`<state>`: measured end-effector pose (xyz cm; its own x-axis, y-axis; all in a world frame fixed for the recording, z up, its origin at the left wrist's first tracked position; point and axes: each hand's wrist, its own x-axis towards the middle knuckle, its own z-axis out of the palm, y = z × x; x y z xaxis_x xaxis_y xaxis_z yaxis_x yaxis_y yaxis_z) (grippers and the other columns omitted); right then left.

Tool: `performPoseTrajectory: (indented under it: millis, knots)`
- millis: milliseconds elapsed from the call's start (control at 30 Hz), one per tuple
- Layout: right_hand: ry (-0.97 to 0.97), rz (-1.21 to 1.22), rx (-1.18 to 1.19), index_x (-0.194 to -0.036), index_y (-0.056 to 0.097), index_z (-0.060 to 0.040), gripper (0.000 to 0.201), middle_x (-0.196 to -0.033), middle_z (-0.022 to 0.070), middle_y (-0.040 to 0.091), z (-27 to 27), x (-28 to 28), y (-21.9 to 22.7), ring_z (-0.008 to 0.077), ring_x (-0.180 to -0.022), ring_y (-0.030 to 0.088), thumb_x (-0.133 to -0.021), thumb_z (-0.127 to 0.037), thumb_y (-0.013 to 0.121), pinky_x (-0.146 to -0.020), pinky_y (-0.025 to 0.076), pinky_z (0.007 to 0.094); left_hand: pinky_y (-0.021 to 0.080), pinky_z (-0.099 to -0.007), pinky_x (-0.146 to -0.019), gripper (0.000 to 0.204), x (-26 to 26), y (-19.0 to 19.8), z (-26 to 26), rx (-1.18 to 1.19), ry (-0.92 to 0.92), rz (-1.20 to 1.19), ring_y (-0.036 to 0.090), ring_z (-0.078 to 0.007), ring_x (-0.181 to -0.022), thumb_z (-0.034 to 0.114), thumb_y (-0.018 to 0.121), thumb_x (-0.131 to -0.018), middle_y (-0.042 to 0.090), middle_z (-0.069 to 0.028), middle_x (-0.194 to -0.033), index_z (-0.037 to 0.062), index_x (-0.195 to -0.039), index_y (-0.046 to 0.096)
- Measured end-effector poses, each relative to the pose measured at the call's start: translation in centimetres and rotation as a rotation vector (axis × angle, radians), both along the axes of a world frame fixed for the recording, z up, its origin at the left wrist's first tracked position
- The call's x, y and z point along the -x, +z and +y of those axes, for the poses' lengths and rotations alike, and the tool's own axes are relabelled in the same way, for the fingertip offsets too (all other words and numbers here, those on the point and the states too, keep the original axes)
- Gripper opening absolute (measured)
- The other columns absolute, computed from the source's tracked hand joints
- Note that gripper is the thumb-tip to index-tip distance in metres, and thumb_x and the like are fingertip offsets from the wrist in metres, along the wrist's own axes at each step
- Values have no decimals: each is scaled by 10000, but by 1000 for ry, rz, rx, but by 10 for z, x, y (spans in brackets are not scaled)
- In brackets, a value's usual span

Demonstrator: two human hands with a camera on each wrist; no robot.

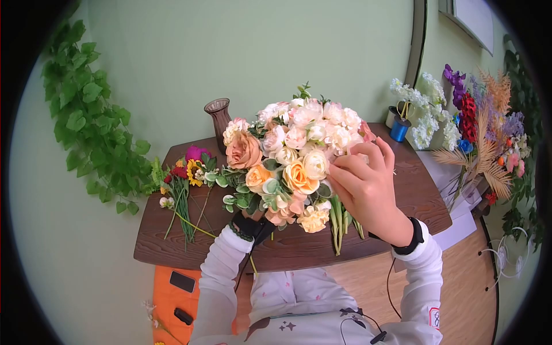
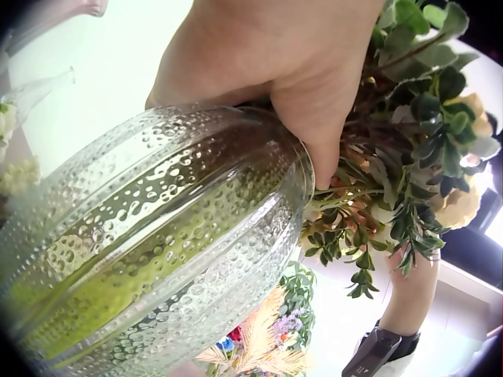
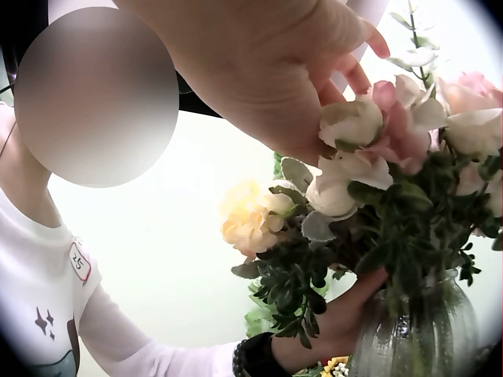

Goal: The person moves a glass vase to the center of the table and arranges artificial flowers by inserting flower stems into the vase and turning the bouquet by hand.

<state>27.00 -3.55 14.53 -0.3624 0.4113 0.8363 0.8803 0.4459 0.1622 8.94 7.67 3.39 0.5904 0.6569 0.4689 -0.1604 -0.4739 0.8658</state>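
Observation:
A large bouquet of cream, pink and peach artificial flowers (image 1: 299, 144) stands in a ribbed clear glass vase (image 2: 157, 236). My left hand (image 2: 267, 47) grips the vase at its mouth, the thumb over the rim against the stems. From the head view, flowers hide most of that hand. My right hand (image 1: 365, 184) is at the bouquet's right side, thumb and forefinger pinching at a white rose (image 1: 315, 164). In the right wrist view its fingertips are partly hidden behind white petals (image 3: 350, 126). Green stems (image 1: 337, 230) show below the blooms.
On the dark wooden table (image 1: 402, 190), a brown glass vase (image 1: 218, 121) stands behind the bouquet. Loose flowers (image 1: 187, 172) lie at the left. A blue ribbon spool (image 1: 399, 130) is at the back right. More flowers (image 1: 471, 126) stand beyond the right edge.

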Motion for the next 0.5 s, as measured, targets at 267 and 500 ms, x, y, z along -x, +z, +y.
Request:
performPoseTrajectory:
  millis: [267, 500]
  knots:
    - [17, 54, 15, -870, 604, -78, 194, -853, 13, 569, -3, 0, 3, 227, -897, 490, -679, -86, 641, -918, 266, 460, 356, -301, -938, 383, 6, 1, -3, 4, 7, -26, 438, -175, -1107, 192, 462, -884, 443, -80, -1213, 41, -1226, 378]
    - [79, 86, -30, -946, 583, -98, 273, -892, 24, 550, -4, 2, 12, 218, -897, 491, -674, -93, 610, -901, 282, 467, 354, -300, -942, 383, 9, -2, -7, 14, 11, -51, 435, -174, -1111, 194, 459, -886, 440, -79, -1216, 42, -1228, 377]
